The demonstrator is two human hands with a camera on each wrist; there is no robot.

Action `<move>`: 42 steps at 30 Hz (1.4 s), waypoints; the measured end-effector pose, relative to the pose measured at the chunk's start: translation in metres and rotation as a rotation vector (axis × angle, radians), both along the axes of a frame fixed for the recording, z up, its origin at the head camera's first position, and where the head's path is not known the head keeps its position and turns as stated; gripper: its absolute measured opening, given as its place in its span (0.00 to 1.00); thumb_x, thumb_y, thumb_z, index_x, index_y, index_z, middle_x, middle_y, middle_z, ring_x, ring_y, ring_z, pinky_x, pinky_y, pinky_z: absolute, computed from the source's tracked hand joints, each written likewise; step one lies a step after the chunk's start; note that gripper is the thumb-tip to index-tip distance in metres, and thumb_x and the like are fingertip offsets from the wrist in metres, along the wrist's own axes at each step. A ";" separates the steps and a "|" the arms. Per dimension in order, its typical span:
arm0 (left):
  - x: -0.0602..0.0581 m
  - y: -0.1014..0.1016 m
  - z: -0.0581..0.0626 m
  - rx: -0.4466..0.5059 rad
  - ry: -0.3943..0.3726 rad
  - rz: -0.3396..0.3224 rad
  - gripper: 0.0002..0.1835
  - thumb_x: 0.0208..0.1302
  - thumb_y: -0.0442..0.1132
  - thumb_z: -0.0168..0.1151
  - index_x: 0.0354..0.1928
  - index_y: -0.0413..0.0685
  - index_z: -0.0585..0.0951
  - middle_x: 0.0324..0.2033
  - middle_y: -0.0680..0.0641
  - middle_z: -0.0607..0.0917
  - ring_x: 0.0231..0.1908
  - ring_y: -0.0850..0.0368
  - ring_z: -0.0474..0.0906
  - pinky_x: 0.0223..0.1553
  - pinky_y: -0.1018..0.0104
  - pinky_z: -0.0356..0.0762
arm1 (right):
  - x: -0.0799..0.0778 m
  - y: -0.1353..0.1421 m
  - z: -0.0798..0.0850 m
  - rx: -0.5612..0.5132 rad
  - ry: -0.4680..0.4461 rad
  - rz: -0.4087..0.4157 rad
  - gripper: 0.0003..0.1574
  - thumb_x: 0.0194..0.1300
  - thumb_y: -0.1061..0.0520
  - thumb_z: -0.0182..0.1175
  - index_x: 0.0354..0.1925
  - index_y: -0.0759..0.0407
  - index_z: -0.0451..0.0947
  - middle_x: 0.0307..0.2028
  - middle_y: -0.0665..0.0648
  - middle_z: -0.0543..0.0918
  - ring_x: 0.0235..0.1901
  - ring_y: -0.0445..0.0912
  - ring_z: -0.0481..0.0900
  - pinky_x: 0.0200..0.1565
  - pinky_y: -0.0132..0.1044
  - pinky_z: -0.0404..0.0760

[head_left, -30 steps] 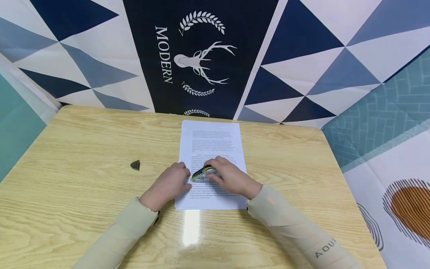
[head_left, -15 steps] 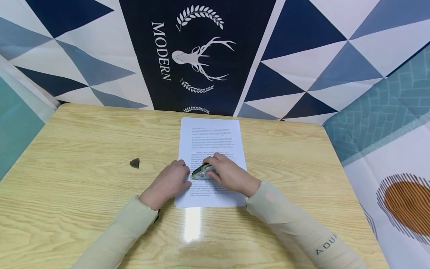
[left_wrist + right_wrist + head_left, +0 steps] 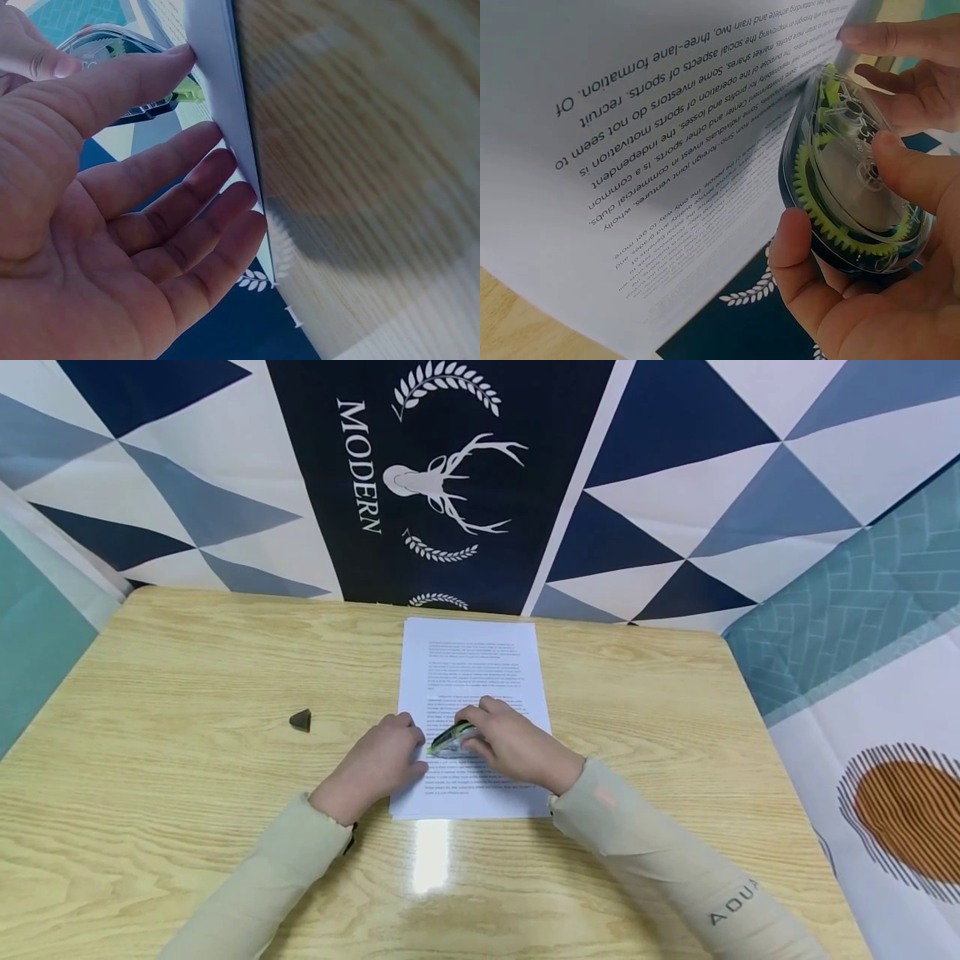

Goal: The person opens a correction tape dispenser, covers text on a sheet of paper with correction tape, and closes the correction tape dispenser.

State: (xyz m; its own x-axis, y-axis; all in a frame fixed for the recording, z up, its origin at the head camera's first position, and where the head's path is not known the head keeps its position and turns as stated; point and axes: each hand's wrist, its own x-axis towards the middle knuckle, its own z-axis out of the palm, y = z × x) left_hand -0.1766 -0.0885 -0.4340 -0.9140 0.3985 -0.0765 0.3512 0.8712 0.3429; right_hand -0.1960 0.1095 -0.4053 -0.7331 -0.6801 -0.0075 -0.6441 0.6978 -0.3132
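My right hand (image 3: 517,743) grips a correction tape dispenser (image 3: 855,180) with a clear case, green gears and a dark edge. The thumb lies on its clear side. Its green tip (image 3: 431,750) meets the printed text near the left side of the paper stack (image 3: 472,635). My left hand (image 3: 377,766) rests on the left edge of the sheets, just left of the tip. In the left wrist view the left fingers (image 3: 202,176) are extended, fingertips touching the paper, with nothing held.
A small dark wedge-shaped piece (image 3: 301,720) lies on the wooden table (image 3: 202,677), left of the paper. Behind the table's far edge hangs a patterned cloth (image 3: 442,485) with a deer print.
The camera view has shifted slightly, so the scene sits a little higher in the frame. Both hands and the dispenser keep nearly the same place on the paper.
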 end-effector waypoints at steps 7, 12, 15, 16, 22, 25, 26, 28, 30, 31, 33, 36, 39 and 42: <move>0.000 0.000 0.000 0.012 0.006 -0.002 0.13 0.53 0.39 0.66 0.36 0.36 0.82 0.31 0.45 0.77 0.32 0.53 0.70 0.36 0.61 0.71 | 0.000 0.001 0.002 0.006 -0.009 -0.009 0.20 0.65 0.53 0.57 0.53 0.60 0.73 0.36 0.55 0.74 0.32 0.43 0.68 0.39 0.37 0.71; 0.000 -0.001 0.000 0.006 -0.002 0.000 0.14 0.53 0.39 0.66 0.38 0.35 0.82 0.32 0.45 0.77 0.33 0.52 0.71 0.36 0.61 0.72 | -0.001 0.003 0.001 0.004 -0.004 -0.014 0.20 0.65 0.53 0.57 0.53 0.60 0.74 0.36 0.55 0.75 0.32 0.43 0.69 0.39 0.37 0.71; 0.000 -0.001 0.001 -0.002 -0.001 -0.003 0.14 0.54 0.40 0.66 0.38 0.35 0.82 0.33 0.44 0.77 0.34 0.52 0.71 0.37 0.60 0.72 | -0.001 0.004 0.001 0.002 0.002 -0.015 0.20 0.65 0.53 0.57 0.53 0.60 0.74 0.35 0.55 0.75 0.31 0.43 0.68 0.38 0.36 0.71; 0.000 -0.001 0.001 -0.002 -0.001 -0.003 0.14 0.54 0.40 0.66 0.38 0.35 0.82 0.33 0.44 0.77 0.34 0.52 0.71 0.37 0.60 0.72 | -0.002 0.004 0.001 0.002 0.002 -0.015 0.20 0.65 0.53 0.57 0.53 0.60 0.74 0.35 0.55 0.75 0.31 0.43 0.68 0.37 0.35 0.71; 0.000 -0.001 0.001 0.007 -0.009 -0.006 0.14 0.54 0.40 0.66 0.38 0.36 0.82 0.33 0.45 0.77 0.35 0.52 0.72 0.39 0.59 0.73 | -0.001 0.007 0.001 0.003 -0.003 -0.015 0.21 0.64 0.53 0.58 0.53 0.60 0.74 0.34 0.55 0.74 0.30 0.42 0.68 0.36 0.34 0.71; 0.001 -0.001 0.000 0.010 -0.012 -0.007 0.14 0.54 0.40 0.66 0.38 0.36 0.82 0.33 0.45 0.77 0.35 0.52 0.72 0.39 0.59 0.73 | 0.000 0.008 0.002 0.005 -0.001 -0.018 0.21 0.64 0.53 0.58 0.53 0.60 0.74 0.34 0.55 0.74 0.30 0.42 0.68 0.36 0.34 0.70; 0.001 -0.001 0.000 0.010 -0.011 -0.006 0.14 0.54 0.40 0.66 0.38 0.36 0.82 0.33 0.45 0.77 0.35 0.52 0.72 0.39 0.59 0.73 | 0.000 0.009 0.002 0.006 -0.003 -0.019 0.21 0.64 0.53 0.58 0.53 0.60 0.74 0.34 0.55 0.74 0.30 0.43 0.68 0.36 0.34 0.70; 0.001 -0.001 0.000 0.010 -0.011 -0.006 0.14 0.54 0.40 0.66 0.38 0.35 0.82 0.33 0.45 0.77 0.36 0.52 0.72 0.40 0.59 0.73 | 0.000 0.009 0.002 0.008 -0.004 -0.021 0.20 0.64 0.53 0.58 0.53 0.60 0.74 0.35 0.55 0.74 0.30 0.43 0.68 0.37 0.35 0.70; 0.000 -0.001 0.001 0.008 -0.010 -0.007 0.14 0.54 0.40 0.65 0.38 0.35 0.82 0.33 0.45 0.77 0.36 0.52 0.72 0.40 0.59 0.73 | 0.000 0.010 0.002 0.008 -0.004 -0.022 0.20 0.64 0.53 0.58 0.53 0.60 0.74 0.35 0.55 0.74 0.31 0.43 0.68 0.37 0.35 0.71; 0.000 -0.001 0.001 0.007 -0.009 -0.007 0.14 0.54 0.40 0.65 0.38 0.35 0.82 0.33 0.45 0.77 0.36 0.52 0.72 0.40 0.59 0.73 | 0.000 0.011 0.002 0.007 -0.005 -0.023 0.20 0.64 0.53 0.58 0.53 0.60 0.74 0.35 0.55 0.74 0.31 0.43 0.68 0.37 0.35 0.71; 0.000 -0.001 0.002 0.007 -0.010 -0.007 0.14 0.54 0.40 0.65 0.38 0.35 0.82 0.33 0.45 0.77 0.36 0.52 0.72 0.40 0.59 0.73 | -0.001 0.012 0.002 0.006 -0.004 -0.024 0.20 0.64 0.53 0.58 0.52 0.60 0.74 0.35 0.55 0.74 0.31 0.43 0.68 0.37 0.35 0.71; 0.000 -0.001 0.002 0.007 -0.010 -0.008 0.14 0.54 0.40 0.66 0.38 0.35 0.82 0.33 0.45 0.77 0.36 0.52 0.72 0.40 0.59 0.73 | 0.000 0.014 0.002 0.002 -0.005 -0.025 0.20 0.64 0.54 0.59 0.52 0.61 0.74 0.34 0.55 0.74 0.30 0.43 0.68 0.37 0.35 0.71; 0.000 -0.001 0.002 0.010 -0.011 -0.009 0.14 0.54 0.40 0.66 0.38 0.35 0.82 0.33 0.45 0.77 0.35 0.51 0.72 0.40 0.59 0.73 | 0.000 0.016 0.003 -0.007 0.000 -0.019 0.20 0.64 0.55 0.59 0.52 0.62 0.74 0.34 0.56 0.74 0.31 0.43 0.68 0.38 0.36 0.71; 0.000 -0.001 0.002 0.011 -0.014 -0.009 0.14 0.54 0.40 0.66 0.38 0.35 0.82 0.33 0.45 0.77 0.35 0.51 0.72 0.40 0.59 0.72 | 0.000 0.018 0.002 -0.012 0.019 -0.010 0.19 0.63 0.56 0.59 0.51 0.63 0.74 0.35 0.55 0.75 0.31 0.43 0.68 0.37 0.36 0.72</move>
State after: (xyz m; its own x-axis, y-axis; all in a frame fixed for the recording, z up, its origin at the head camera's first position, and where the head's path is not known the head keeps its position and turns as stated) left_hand -0.1770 -0.0894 -0.4315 -0.9093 0.4074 -0.0848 0.3538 0.8643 0.3576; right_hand -0.1962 0.1273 -0.4036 -0.7395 -0.6729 0.0144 -0.6434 0.7004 -0.3091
